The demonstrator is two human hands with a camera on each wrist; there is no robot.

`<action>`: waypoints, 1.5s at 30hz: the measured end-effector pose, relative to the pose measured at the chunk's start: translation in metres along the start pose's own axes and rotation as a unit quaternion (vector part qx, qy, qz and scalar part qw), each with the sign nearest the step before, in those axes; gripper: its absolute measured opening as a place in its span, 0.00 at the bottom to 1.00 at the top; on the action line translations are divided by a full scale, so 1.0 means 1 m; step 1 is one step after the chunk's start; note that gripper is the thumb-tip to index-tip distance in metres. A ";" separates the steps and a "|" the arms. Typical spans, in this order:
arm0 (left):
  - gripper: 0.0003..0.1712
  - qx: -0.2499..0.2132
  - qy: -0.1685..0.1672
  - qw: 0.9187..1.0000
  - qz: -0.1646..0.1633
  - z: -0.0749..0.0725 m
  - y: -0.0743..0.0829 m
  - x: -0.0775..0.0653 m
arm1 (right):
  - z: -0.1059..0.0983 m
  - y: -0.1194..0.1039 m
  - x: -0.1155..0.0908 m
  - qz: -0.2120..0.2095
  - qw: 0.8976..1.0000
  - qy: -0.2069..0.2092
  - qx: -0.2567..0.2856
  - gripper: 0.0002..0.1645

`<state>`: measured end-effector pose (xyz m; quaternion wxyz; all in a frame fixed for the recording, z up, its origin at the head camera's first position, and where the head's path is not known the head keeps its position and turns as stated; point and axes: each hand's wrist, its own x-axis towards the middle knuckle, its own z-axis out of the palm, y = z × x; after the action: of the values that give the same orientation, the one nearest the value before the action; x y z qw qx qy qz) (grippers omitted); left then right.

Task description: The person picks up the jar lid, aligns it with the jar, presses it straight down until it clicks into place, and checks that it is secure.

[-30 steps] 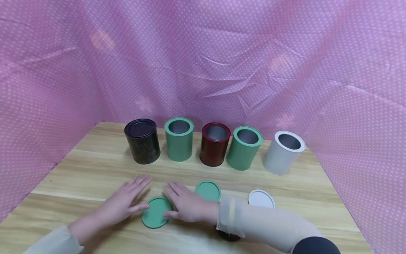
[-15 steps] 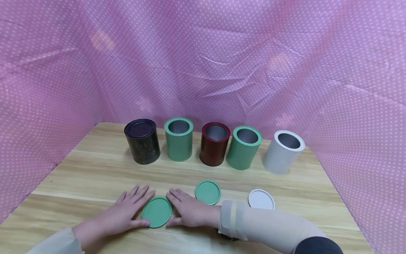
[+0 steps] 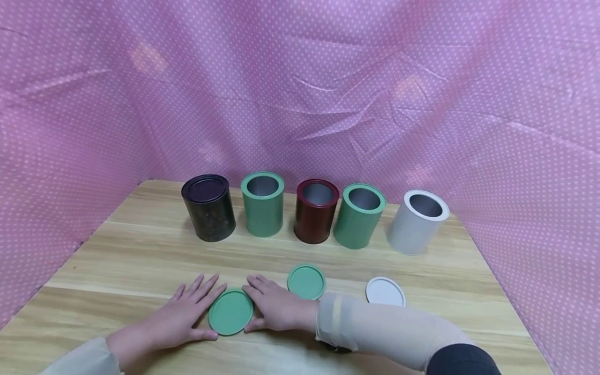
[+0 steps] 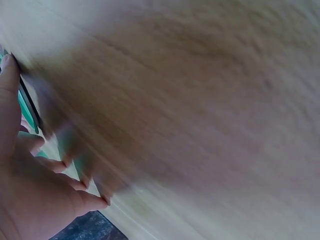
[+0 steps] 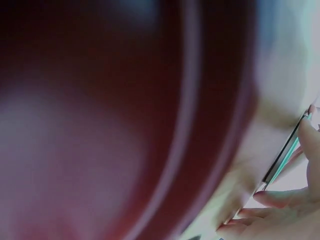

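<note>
A round green lid lies flat on the wooden table at front centre. My left hand rests spread at its left side, index fingertip and thumb tip right at the rim. From the opposite side, my right hand meets the rim with index finger and thumb, its palm down. Fingers of both hands are straight. In the left wrist view, the thumb sits by the lid's edge. Beneath my right forearm is a dark red lid, blurred and large in the right wrist view and mostly hidden from the head.
Behind stands a row of cans: a lidded black one, a green one, a dark red one, another green one and a white one. A second green lid and a white lid lie nearer. Pink cloth surrounds the table.
Both hands have come down from over the near green lid to its two sides, thumbs moving off its top to the rim. The lid has hardly moved.
</note>
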<state>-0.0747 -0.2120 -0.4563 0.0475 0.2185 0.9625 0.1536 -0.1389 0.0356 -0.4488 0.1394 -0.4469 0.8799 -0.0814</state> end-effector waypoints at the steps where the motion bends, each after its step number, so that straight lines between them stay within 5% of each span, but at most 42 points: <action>1: 0.56 0.001 0.002 1.000 -0.001 0.000 -0.001 0.000 | 0.000 0.000 0.000 0.000 1.000 0.001 -0.002 0.49; 26: 0.55 0.012 0.015 1.000 0.010 -0.006 -0.016 0.017 | -0.004 0.003 0.020 0.039 0.999 0.034 0.012 0.46; 45: 0.55 0.005 0.004 1.000 0.009 -0.013 -0.014 0.016 | -0.011 0.001 0.020 0.045 0.998 0.015 0.040 0.46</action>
<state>-0.0969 -0.2201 -0.4490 0.0413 0.2268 0.9614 0.1500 -0.1549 0.0201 -0.4419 0.1472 -0.3999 0.8970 -0.1172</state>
